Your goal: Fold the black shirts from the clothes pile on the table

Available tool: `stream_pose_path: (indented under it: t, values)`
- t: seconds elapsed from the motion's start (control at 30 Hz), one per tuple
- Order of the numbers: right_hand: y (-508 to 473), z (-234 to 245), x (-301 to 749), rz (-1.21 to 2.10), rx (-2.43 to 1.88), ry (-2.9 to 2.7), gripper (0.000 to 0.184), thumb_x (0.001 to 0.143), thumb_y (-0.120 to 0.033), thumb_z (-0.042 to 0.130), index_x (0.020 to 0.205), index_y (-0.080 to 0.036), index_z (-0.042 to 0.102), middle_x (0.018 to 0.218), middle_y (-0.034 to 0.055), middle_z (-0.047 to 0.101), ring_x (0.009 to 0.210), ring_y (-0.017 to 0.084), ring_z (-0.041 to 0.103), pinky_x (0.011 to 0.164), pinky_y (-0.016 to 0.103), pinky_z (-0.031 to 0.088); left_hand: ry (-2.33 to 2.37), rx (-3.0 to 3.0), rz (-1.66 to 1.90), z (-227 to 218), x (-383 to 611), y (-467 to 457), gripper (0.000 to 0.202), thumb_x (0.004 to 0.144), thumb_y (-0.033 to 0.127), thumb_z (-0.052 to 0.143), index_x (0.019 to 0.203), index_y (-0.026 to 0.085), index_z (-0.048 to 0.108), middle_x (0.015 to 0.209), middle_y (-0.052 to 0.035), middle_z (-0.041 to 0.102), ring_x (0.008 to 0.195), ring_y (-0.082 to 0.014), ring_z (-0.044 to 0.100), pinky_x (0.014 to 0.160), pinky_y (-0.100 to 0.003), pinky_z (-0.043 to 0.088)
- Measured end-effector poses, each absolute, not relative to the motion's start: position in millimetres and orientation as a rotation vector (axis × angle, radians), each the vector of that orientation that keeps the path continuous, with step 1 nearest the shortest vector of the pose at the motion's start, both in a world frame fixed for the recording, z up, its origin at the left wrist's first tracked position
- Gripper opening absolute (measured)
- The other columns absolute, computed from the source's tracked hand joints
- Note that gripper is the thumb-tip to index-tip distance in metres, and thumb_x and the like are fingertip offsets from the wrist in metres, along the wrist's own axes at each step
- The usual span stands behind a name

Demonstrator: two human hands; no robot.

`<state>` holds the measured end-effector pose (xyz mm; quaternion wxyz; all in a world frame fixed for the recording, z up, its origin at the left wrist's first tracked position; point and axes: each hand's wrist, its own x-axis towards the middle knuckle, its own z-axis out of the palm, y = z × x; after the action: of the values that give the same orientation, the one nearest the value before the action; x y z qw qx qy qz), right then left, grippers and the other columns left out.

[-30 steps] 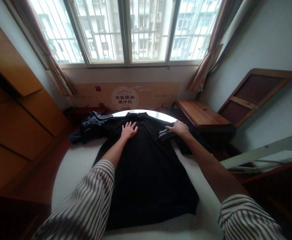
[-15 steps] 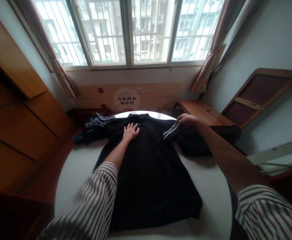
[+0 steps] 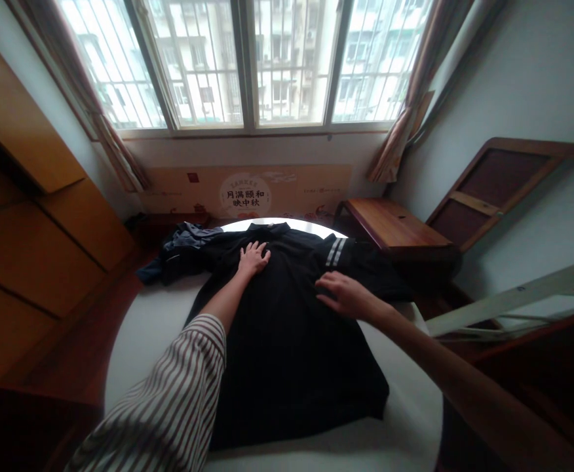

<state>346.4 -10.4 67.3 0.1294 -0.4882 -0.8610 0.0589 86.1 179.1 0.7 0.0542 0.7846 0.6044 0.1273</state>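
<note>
A black collared shirt (image 3: 291, 367) lies spread on a round white table (image 3: 134, 341), its collar at the far edge. My left hand (image 3: 254, 257) rests flat on the upper chest of the shirt, fingers spread. Over the shirt's right side is my right hand (image 3: 341, 294), fingers slightly bent and thumb apart, holding nothing. Just beyond it, the right sleeve (image 3: 335, 252) with two pale stripes lies laid out to the side. Whether the right fingertips touch the cloth I cannot tell.
Bundled dark and grey clothes (image 3: 189, 246) lie at the table's far left. Another dark cloth (image 3: 380, 275) is at the right edge beside the sleeve. A wooden cabinet (image 3: 395, 223) stands beyond, below the window (image 3: 287, 72).
My right hand has let go of the striped sleeve and moved down and left over the shirt. The sleeve now lies flatter. My left hand stays on the chest.
</note>
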Motion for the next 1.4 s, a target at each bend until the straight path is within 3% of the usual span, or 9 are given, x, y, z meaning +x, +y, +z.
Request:
stream_pose_path:
  t: [0.13,0.3,0.47,0.63,0.77,0.9,1.03,1.17,1.4]
  values:
    - [-113.5,57.0,324.2,0.335,-1.252,-2.546,0.035,0.091,-0.037,0.063,0.122,-0.021,0.064,0.122,0.0109,0.064,0.111,0.024,0.06,0.095,0.038,0.051,1.856,2.433,0.484,13.2,87.0,157.0,0.048,0.099,0.04,0.037,0.141,0.02,0.049,0.148,-0.0132,0.045,0.138,-0.027,0.039,0.113,-0.042,0.034]
    - [-184.3,28.8,349.5,0.201,-1.276,-2.535,0.071,0.077,-0.056,0.074,0.135,-0.019,0.058,0.135,0.0172,0.06,0.128,0.037,0.051,0.103,0.057,0.046,1.445,2.712,0.459,34.6,58.1,71.8,0.038,0.098,0.034,0.047,0.132,0.019,0.055,0.139,-0.0126,0.051,0.129,-0.0261,0.047,0.108,-0.039,0.039]
    - [-208.8,-0.8,387.4,0.05,-1.246,-2.425,0.042,0.087,-0.02,0.061,0.129,-0.025,0.063,0.123,0.0124,0.067,0.114,0.03,0.063,0.091,0.047,0.058,0.959,2.618,0.281,60.5,-13.0,-75.0,0.029,0.098,0.04,0.048,0.12,0.026,0.062,0.118,-0.007,0.063,0.105,-0.0205,0.06,0.097,-0.035,0.048]
    - [-217.4,7.1,381.7,0.147,-1.213,-2.319,0.052,0.08,-0.001,0.047,0.123,-0.026,0.061,0.101,0.0088,0.068,0.095,0.024,0.067,0.077,0.035,0.062,1.102,2.577,0.127,44.8,-80.8,-163.4,0.068,0.08,0.047,0.073,0.143,0.033,0.05,0.134,-0.0108,0.058,0.12,-0.0312,0.055,0.103,-0.047,0.047]
    - [-216.2,14.6,381.2,0.165,-1.194,-2.257,0.058,0.072,0.0,0.046,0.122,-0.026,0.058,0.097,0.0086,0.065,0.092,0.024,0.066,0.076,0.034,0.06,1.319,2.563,0.178,12.8,-116.8,-176.5,0.055,0.087,0.017,0.057,0.138,0.037,0.056,0.126,-0.0079,0.064,0.11,-0.0277,0.061,0.096,-0.042,0.054]
    - [-216.4,22.7,392.6,0.038,-1.159,-2.228,0.059,0.067,-0.002,0.045,0.12,-0.025,0.055,0.1,0.0113,0.066,0.096,0.028,0.066,0.075,0.039,0.058,1.325,2.541,0.182,2.9,-135.5,-180.3,0.068,0.079,0.0,0.041,0.132,0.038,0.061,0.112,-0.006,0.069,0.098,-0.0233,0.065,0.089,-0.037,0.058]
    - [-224.0,38.9,394.4,0.064,-1.169,-2.238,0.04,0.068,-0.004,0.044,0.098,-0.027,0.056,0.083,0.008,0.064,0.076,0.025,0.065,0.063,0.037,0.055,1.332,2.537,0.313,3.3,-146.7,-186.6,0.069,0.079,0.002,0.038,0.131,0.042,0.058,0.108,-0.0038,0.068,0.091,-0.0219,0.065,0.083,-0.034,0.059]
    - [-231.1,45.1,394.7,0.04,-1.162,-2.301,0.027,0.073,0.0,0.041,0.075,-0.026,0.048,0.07,0.005,0.058,0.063,0.021,0.057,0.054,0.032,0.048,1.402,2.527,0.394,2.6,-155.2,-190.6,0.052,0.082,0.011,0.041,0.116,0.042,0.065,0.097,-0.0047,0.066,0.079,-0.0214,0.062,0.068,-0.031,0.058]
    - [-237.3,7.6,419.3,-0.209,-1.173,-2.561,0.036,0.068,0.004,0.046,0.085,-0.024,0.06,0.084,0.006,0.068,0.076,0.022,0.065,0.069,0.034,0.053,1.208,2.392,0.305,15.7,-149.9,-209.9,0.018,0.087,0.019,0.047,0.08,0.027,0.062,0.075,-0.001,0.06,0.061,-0.0141,0.05,0.055,-0.022,0.045]
